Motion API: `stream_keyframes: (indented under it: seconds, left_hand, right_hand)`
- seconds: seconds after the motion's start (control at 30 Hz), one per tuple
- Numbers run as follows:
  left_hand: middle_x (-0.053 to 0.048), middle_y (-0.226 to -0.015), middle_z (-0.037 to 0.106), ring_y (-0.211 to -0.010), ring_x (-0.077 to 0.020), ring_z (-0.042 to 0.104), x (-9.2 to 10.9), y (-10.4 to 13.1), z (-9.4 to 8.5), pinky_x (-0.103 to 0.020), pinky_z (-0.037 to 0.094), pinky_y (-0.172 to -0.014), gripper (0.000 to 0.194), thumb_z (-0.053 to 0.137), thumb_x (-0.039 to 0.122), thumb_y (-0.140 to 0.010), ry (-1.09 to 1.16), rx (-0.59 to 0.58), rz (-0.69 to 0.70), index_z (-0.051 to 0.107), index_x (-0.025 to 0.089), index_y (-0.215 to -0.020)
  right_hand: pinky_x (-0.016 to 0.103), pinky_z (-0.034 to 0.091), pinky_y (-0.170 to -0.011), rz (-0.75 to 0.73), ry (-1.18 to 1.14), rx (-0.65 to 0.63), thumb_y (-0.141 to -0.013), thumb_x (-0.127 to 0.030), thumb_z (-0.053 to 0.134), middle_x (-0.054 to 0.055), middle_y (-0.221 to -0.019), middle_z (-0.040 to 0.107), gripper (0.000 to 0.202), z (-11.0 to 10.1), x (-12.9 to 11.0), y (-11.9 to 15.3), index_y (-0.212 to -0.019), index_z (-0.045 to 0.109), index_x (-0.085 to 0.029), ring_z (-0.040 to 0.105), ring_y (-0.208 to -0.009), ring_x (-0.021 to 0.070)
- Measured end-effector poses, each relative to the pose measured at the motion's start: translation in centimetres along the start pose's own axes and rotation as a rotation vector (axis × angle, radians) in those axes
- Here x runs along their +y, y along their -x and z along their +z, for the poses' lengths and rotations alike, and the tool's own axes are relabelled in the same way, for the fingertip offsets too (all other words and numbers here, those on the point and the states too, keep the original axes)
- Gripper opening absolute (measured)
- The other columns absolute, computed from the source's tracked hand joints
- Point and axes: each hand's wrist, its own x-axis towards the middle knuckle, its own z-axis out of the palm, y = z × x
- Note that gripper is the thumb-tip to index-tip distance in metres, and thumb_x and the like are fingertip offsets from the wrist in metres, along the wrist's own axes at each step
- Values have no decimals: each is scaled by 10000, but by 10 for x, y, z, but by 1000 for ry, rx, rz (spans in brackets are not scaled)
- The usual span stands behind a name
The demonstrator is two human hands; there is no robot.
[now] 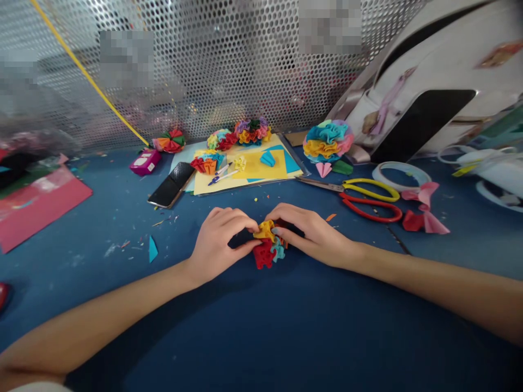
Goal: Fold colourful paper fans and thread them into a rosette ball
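A small ruffled flower [265,251] in red, yellow, light blue and some orange is between my two hands, low over the blue table [261,332]. My left hand [223,239] pinches its yellow and red ruffles from the left with thumb and forefinger. On the other side, the thumb and forefinger of my right hand [312,231] grip the yellow ruffle's right edge. Part of the flower's right side is hidden behind my right fingers.
Scissors [370,200] and a tape roll [402,175] lie right, near pink paper pieces [427,209]. Behind are yellow sheets [261,165], pens [223,175], finished flowers [328,140], a phone [171,185] and a purple box [145,161]. A bag [441,71] stands back right against a perforated metal screen [245,60].
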Motion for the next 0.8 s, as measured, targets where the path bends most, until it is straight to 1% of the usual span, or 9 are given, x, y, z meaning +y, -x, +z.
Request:
stream_keyframes:
  seconds: [0.13,0.27,0.43,0.6,0.67,0.73,0.8]
  left_hand:
    - [13,-931,779,-784,-145,661,1,-1,0,-331,397,-764,94,760,267,-939,-19,16,-5,691,213,-973]
    - [18,-895,786,-740,-145,635,3,-4,0,-338,388,-753,35,713,234,-951,-49,3,-33,700,220,-922]
    - [26,-875,772,-761,-146,617,6,-9,-3,-333,382,-754,63,680,157,-918,-60,-26,-22,694,213,-891]
    - [25,-873,771,-777,-144,629,4,-10,-7,-336,394,-778,67,672,156,-935,-33,-58,6,700,210,-908]
    - [17,-884,781,-779,-145,638,3,-10,-8,-336,405,-783,66,670,172,-956,-6,-69,23,702,210,-913]
    - [13,-895,791,-778,-144,645,2,-12,-10,-331,415,-778,61,673,181,-970,8,-63,33,699,210,-924]
    - [16,-896,794,-775,-143,647,2,-14,-14,-328,424,-773,52,679,189,-977,-10,-47,49,689,210,-931]
  right_hand:
    - [309,537,-810,11,-11,8,-1047,-233,516,66,-1015,682,114,1,0,0,-1080,625,-221,673,-914,194]
    - [316,537,-800,12,-6,0,-1045,-229,515,65,-1002,682,112,0,-1,0,-1073,624,-223,669,-899,195]
    - [311,530,-790,22,-6,-8,-1046,-223,510,62,-1002,676,111,0,1,0,-1068,618,-220,662,-899,191]
    - [319,532,-794,32,15,-12,-1049,-225,503,60,-1015,670,117,0,1,1,-1097,610,-224,656,-904,192]
    - [330,541,-782,28,45,22,-1040,-222,518,71,-1072,662,142,-1,2,2,-1162,590,-233,647,-890,192]
    - [344,552,-774,0,70,97,-1025,-207,535,85,-1127,640,196,-1,3,3,-1216,564,-241,631,-878,192]
    - [357,561,-768,-55,86,189,-1008,-174,542,91,-1140,622,231,-1,2,5,-1226,559,-248,622,-898,200]
